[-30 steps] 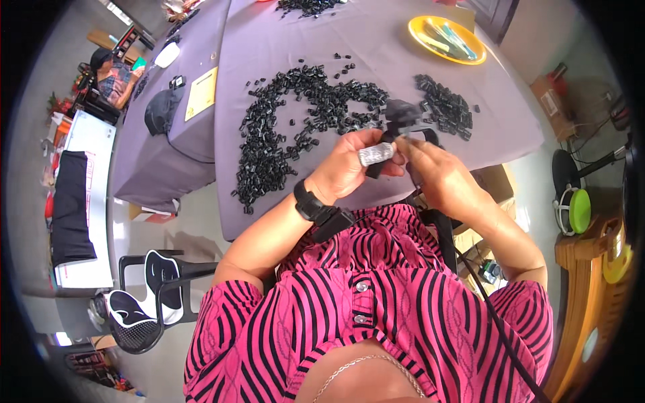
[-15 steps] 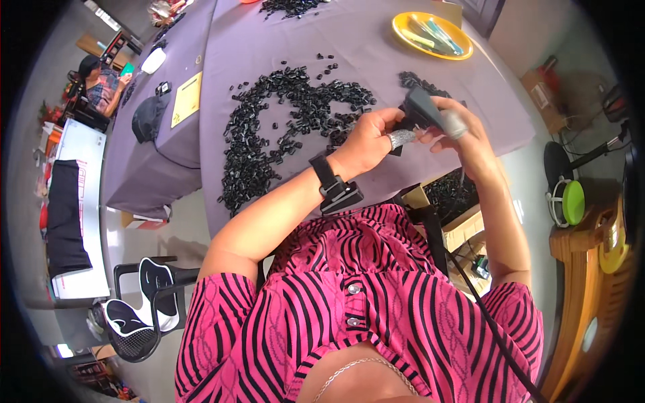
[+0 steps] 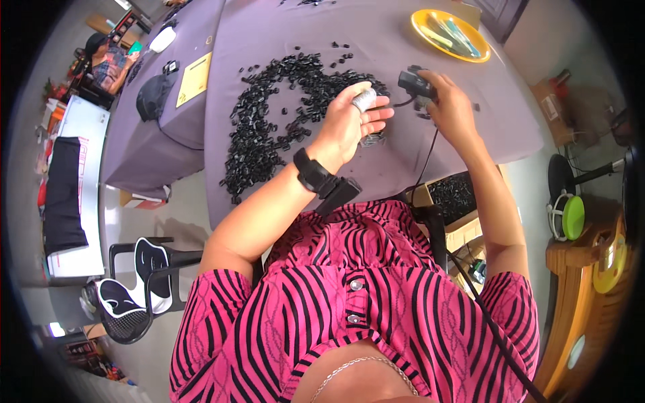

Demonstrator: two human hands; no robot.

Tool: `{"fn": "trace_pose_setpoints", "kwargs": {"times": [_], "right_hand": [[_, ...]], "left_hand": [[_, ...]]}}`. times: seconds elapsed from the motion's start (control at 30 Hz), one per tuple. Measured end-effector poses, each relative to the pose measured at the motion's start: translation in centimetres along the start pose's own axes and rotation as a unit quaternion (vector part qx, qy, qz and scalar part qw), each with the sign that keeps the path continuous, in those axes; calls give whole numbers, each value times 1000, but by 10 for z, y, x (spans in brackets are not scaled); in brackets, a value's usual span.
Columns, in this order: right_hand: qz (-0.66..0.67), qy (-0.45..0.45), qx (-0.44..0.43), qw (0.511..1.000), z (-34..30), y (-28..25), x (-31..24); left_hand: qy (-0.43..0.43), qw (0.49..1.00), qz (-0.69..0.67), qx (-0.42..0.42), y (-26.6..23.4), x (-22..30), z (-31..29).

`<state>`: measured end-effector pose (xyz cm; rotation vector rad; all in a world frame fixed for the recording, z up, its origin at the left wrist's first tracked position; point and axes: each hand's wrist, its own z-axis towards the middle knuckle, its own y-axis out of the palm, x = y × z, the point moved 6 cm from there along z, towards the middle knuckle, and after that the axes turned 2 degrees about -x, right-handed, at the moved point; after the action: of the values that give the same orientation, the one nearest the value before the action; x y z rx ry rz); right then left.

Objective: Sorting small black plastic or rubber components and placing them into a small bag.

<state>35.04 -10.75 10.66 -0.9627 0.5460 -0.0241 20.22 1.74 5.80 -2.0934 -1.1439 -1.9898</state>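
Note:
My left hand (image 3: 349, 121) is turned palm up over the near right edge of the heap of small black pieces (image 3: 265, 121), its fingers stretched out and nothing visible in them. Silvery-grey wrapping (image 3: 364, 100) covers its thumb. Beyond and to the right, my right hand (image 3: 453, 111) grips a black boxy device (image 3: 415, 84) with a thin dark cord, just above the purple tablecloth (image 3: 396, 168). A few scattered black pieces lie around and partly under that hand. Just under my left fingers is a small shiny patch, too blurred to name.
A yellow plate (image 3: 484, 55) with pen-like tools stands at the far right. An open box of black pieces (image 3: 453, 195) sits below the table's near edge. On the left table lie a black cap (image 3: 156, 95) and a yellow sheet (image 3: 195, 79). Another person (image 3: 107, 64) sits far left.
My hands have parted. The right moved away from me, lowering the black device toward the table; the left moved left, turned palm up and opened its fingers.

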Motion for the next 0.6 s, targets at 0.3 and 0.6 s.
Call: {"fn": "trace_pose_setpoints", "kwargs": {"times": [0.3,0.6], "right_hand": [[-156,-89,-14,984,8,37,16],[-11,-36,-70,997,-12,33,17]], "left_hand": [[47,990,-132,16,-16,39,17],[119,993,-3,-13,3,60,10]]}}
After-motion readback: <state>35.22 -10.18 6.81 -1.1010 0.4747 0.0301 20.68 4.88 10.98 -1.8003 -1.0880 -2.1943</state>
